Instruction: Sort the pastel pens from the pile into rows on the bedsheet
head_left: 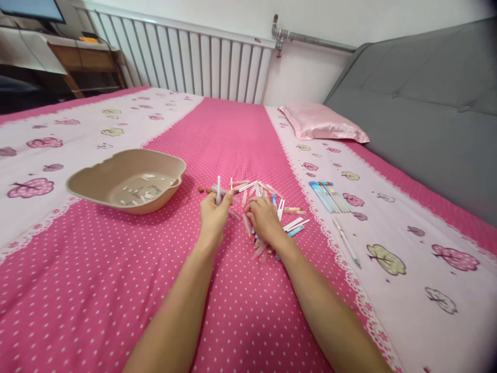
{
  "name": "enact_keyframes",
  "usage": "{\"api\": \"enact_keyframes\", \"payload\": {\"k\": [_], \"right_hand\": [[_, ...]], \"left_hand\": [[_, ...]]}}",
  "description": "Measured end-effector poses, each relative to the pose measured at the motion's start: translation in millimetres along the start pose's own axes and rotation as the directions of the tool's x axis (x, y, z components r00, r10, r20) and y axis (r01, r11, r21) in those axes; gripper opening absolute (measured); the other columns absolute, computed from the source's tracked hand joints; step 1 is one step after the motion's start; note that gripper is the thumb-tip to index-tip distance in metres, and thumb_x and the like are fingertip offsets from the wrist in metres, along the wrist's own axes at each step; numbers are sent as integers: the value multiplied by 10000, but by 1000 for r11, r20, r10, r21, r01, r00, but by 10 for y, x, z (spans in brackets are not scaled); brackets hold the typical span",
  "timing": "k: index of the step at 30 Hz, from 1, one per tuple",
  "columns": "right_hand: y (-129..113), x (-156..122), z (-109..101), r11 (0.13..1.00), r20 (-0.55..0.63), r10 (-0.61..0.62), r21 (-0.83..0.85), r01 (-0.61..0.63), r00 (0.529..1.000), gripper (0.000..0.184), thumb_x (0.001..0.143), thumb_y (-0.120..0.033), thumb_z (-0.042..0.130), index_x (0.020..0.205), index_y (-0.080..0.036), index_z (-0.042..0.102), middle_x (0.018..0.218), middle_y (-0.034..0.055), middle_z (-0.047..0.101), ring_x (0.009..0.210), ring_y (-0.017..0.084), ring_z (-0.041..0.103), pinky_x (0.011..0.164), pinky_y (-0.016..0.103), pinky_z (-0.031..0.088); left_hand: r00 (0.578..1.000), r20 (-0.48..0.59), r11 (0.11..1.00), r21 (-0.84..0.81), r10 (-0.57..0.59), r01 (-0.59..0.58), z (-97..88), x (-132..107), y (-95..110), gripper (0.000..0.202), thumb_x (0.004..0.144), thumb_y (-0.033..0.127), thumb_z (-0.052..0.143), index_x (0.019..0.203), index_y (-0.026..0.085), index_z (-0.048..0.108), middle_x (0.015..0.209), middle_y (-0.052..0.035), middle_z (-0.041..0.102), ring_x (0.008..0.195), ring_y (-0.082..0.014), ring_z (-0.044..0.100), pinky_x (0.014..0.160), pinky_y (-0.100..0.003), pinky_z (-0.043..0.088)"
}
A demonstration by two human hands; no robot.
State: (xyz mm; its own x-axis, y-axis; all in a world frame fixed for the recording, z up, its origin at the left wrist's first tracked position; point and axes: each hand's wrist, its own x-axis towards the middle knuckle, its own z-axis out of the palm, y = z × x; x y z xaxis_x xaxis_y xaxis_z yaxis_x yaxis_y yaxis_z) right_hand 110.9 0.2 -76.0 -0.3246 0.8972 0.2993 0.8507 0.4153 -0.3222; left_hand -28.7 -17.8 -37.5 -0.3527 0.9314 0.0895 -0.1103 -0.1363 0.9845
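Observation:
My left hand (213, 215) is closed around a whitish pen barrel (219, 189), which stands upright between thumb and fingers. My right hand (264, 217) reaches down into a loose pile of pen parts, its fingers bent; whatever they grip is hidden beneath them. Around it lie clear pinkish tubes (247, 226), thin white sticks (293, 224) and a blue pen piece (296, 230). An orange-and-white piece (293, 210) rests at the pile's right. Small brown bits (201, 189) are just left of my left hand.
A beige basin (93, 182) with small white pieces inside stands at the left. Several blue-capped pens (330, 197) lie in a row at the right, with a single pen (347, 241) nearer me. A pink pillow (322, 122) and grey headboard (419, 98) are beyond the polka-dot bedspread (233, 321).

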Motion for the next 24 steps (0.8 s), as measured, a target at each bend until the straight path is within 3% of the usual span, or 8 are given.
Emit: {"api": "enact_keyframes", "payload": {"k": [4,13,16,21,24], "right_hand": [[26,-33,-72,999,24,45,-25,-44,999,291,774,-88,516,1036,-130,637,1077,118,606,1053,252,486,949,376,364],[38,-24,-58,995,44,95,-15,-95,994,153,773,-83,540,762,-164,670,979,108,628,1005,233,545,908,343,399],[17,-6,-78,997,-7,82,-3,-82,997,123,800,-99,543,790,-163,647,950,104,639,992,242,543,911,364,389],[-128,-62,-343,974,-107,95,215,-70,990,152,861,-110,484,926,-165,610,925,73,671,900,210,601,807,314,429],[-254,-174,-531,959,56,69,273,-81,996,160,825,-121,549,899,-220,651,807,15,692,775,190,640,708,284,438]], "left_hand": [[1000,-18,1000,7,-17,17,10,-9,34,234,709,291,665,570,144,548,480,58,398,442,-69,313,432,-195,269],[1000,3,1000,-12,-7,7,-1,9,7,259,698,321,677,556,149,544,487,58,385,443,-67,296,417,-194,268],[1000,-3,1000,-9,-13,13,7,-2,25,262,690,314,685,547,149,542,487,54,388,444,-69,309,418,-194,280],[1000,-7,1000,-11,-21,21,8,-14,31,266,695,322,684,551,150,540,475,62,372,436,-68,291,415,-196,272],[1000,7,1000,-8,-2,2,1,-15,22,271,703,330,678,554,149,542,475,64,365,441,-65,283,419,-194,256]]}}
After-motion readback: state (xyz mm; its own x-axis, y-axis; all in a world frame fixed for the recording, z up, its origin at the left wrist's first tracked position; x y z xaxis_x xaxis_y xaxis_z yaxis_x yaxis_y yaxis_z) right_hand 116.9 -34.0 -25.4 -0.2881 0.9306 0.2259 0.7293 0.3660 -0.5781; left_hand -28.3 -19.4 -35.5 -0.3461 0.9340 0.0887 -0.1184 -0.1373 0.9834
